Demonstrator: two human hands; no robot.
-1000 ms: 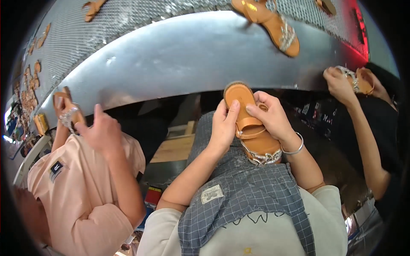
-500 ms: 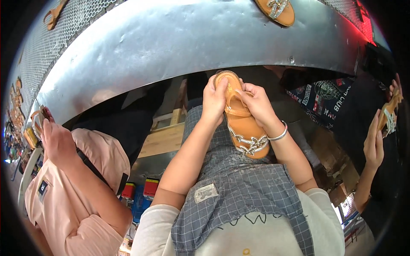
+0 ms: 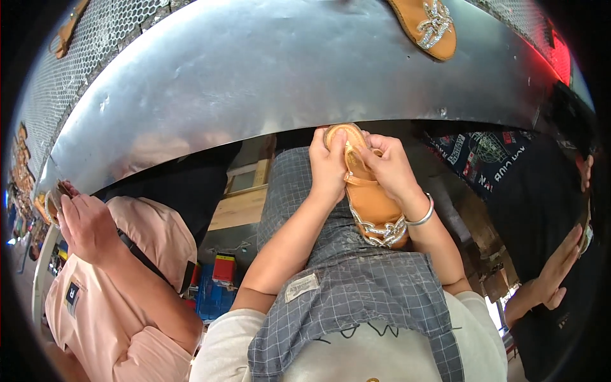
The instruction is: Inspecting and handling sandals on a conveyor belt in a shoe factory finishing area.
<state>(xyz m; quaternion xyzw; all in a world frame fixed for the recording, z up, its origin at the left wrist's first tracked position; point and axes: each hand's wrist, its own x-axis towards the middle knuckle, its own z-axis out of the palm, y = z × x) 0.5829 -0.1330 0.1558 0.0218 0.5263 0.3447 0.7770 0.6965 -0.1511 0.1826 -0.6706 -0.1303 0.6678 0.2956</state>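
Head view | both hands' fingers (image 3: 331, 148) closed round tan sandal (image 3: 372, 204) | sandal toe end hidden behind fingers

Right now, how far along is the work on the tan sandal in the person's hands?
Done: the tan sandal with a silver jewelled strap already carries its strap. In hand: the left hand and right hand both pinch its far end beside the curved metal conveyor edge. Left: it is not yet set down like the finished tan sandal on the mesh.

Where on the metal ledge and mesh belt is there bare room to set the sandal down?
The metal ledge is bare across its width, between the mesh belt above and both hands below. The mesh belt carries a jewelled sandal upper right. It is crowded at the held sandal, gripped by left hand and right hand.
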